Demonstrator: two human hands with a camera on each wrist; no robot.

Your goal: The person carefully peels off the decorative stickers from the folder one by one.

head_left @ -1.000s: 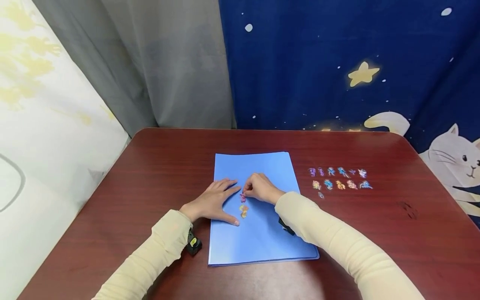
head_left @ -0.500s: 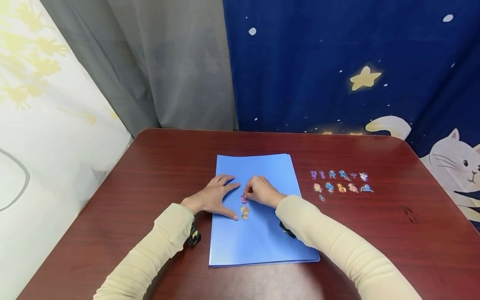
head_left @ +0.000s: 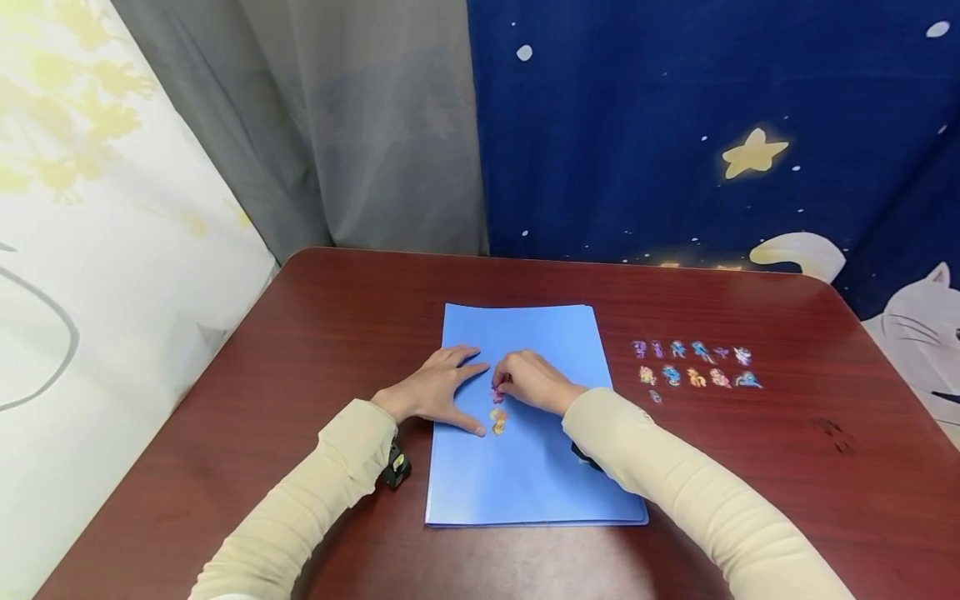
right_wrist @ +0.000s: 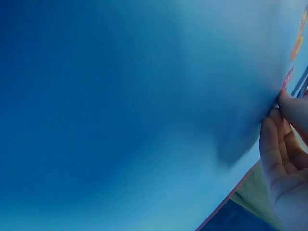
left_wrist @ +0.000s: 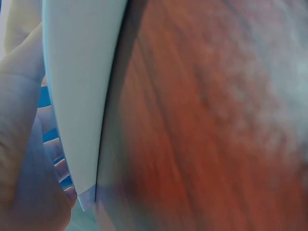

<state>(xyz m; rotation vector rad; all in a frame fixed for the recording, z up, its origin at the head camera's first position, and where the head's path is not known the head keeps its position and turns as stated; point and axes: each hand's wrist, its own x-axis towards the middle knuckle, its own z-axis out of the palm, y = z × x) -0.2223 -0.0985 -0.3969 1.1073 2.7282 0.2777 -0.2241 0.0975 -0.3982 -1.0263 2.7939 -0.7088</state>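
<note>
A blue folder [head_left: 532, 487] lies flat on the table. My left hand [head_left: 437, 390] rests on its left side, fingers and thumb spread. In the left wrist view the folder's pale edge [left_wrist: 79, 96] covers part of that hand [left_wrist: 21, 134]. With bent fingers, my right hand [head_left: 536, 382] pinches the upper end of a small pink-purple pony-like sticker [head_left: 497, 397] on the folder. Just below it is a yellow-orange sticker [head_left: 498, 422]. From the right wrist, thumb and fingertips meet right at the pink sticker's end [right_wrist: 288, 78].
Right of the folder, several small colourful character stickers [head_left: 697, 378] lie in rows on the dark red wooden table [head_left: 360, 292]. A dark mark [head_left: 834, 435] shows farther right. Grey and blue curtains [head_left: 637, 125] hang behind the table, a white patterned cloth [head_left: 112, 275] at left.
The head view has shifted slightly, so everything sits a little farther right. Both hands keep nearly the same places on the folder, the right one still at the pink sticker.
</note>
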